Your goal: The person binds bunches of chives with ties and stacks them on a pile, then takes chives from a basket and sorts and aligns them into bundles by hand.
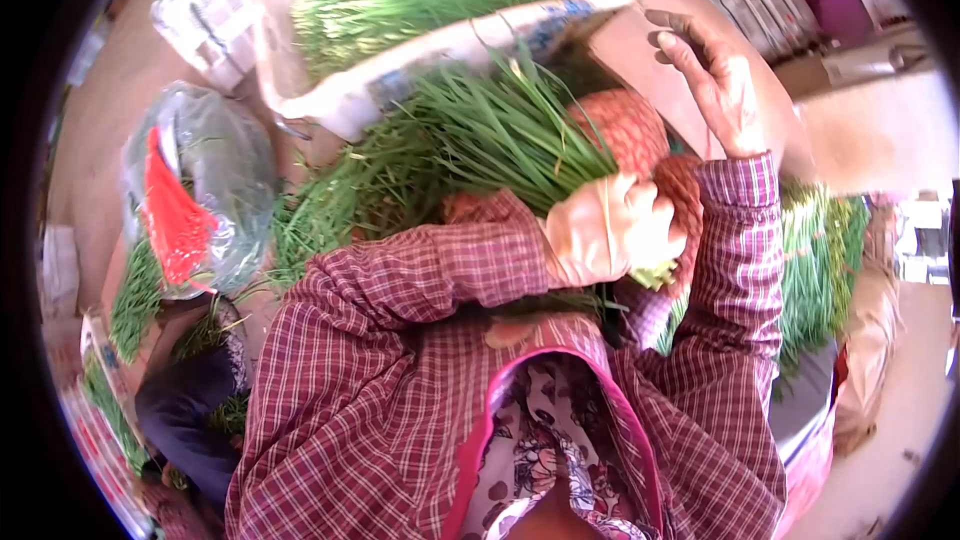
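The bunch (500, 135) may splay if the left hand (608, 230), closed around it, slackens; the right hand (727, 90) is open.

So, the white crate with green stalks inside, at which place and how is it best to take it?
I would take the white crate by the rim at its two narrow ends, one hand each, from outside and above. There the rim shows beyond the green stalks, while loose green leaves crowd its long near side.
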Available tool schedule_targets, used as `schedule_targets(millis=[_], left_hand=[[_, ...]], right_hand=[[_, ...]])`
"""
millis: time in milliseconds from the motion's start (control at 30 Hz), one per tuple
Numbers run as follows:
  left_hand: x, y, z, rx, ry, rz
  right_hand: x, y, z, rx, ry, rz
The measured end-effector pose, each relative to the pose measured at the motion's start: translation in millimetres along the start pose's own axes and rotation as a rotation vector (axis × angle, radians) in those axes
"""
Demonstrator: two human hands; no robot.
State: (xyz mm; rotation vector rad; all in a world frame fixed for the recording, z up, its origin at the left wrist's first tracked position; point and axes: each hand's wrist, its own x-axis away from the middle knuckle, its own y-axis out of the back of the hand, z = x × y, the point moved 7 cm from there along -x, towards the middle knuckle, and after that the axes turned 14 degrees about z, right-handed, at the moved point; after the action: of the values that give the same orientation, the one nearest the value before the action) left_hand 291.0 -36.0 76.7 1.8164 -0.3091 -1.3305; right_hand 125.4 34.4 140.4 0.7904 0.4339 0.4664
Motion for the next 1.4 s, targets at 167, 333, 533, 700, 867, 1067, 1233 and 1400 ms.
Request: schedule_targets(millis=[167,333,533,700,867,1067,1233,1400], left_hand=[[4.9,-28.9,-26.0,0.116,-0.001,0.061],[8.1,-41.9,-35.7,0.091,-0.032,0.147],[8.2,-43.8,-40.4,-0.024,-0.047,0.075],[7.6,-37.2,-41.3,-0.051,-0.069,0.104],[7.6,-42.4,-45.1,-0.055,-0.111,0.178],[18.5,-74.2,-49.6,-0.030,-0.136,0.264],[31.6,-74.3,-50.9,0.247,-0.070,0.348],[40.9,-88.6,-51.1,0.455,-0.010,0.428]], right_hand=[[45.9,-19.6,-5.4,-0.224,-0.270,0.184],[52.0,-53.7,14.8,-0.189,-0.165,0.356],[38.5,-82.6,15.0,0.146,-0.087,0.433],[37.8,-81.5,23.6,0.117,-0.039,0.331],[16.3,-18.4,21.4,-0.174,-0.032,-0.064],[-5.4,18.1,69.8,-0.617,0.070,-0.175],[-11.5,29.3,92.0,-0.411,0.125,0.027],[26.2,-76.0,64.8,0.102,0.191,0.607]])
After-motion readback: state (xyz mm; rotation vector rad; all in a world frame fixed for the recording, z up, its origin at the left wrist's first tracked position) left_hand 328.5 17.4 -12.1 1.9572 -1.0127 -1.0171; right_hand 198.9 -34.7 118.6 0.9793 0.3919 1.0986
